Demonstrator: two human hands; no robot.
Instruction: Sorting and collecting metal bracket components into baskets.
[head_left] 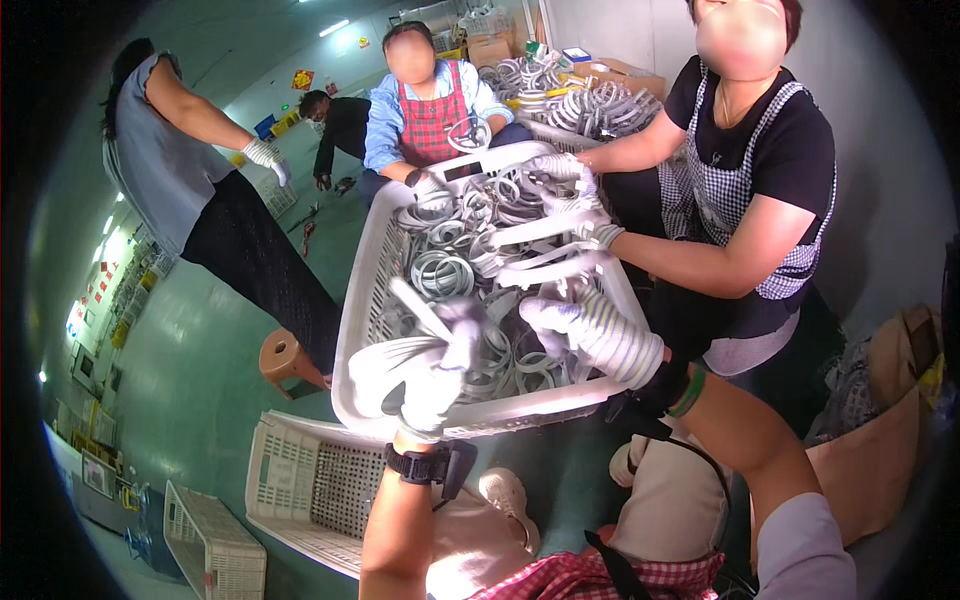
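My left hand (pixel 434 388), in a white knit glove, is closed on a bundle of white rings (pixel 375 375) at the near left corner of a white plastic basket (pixel 520 408). Its fingers are smeared by motion, and a pale strip sticks up beside them. My right hand (pixel 605 335), in a striped glove, is over the near right part of the basket with its fingers curled down. What those fingers grip cannot be made out. Many loose white and grey rings (pixel 440 272) fill the basket in a tangled heap.
Across the basket, a person in a red checked apron (pixel 432 120) and another in a checked apron (pixel 765 190) have gloved hands in it. Someone stands at left by an orange stool (pixel 290 360). Another basket (pixel 320 480) is near my feet; a cardboard box (pixel 865 465) is at right.
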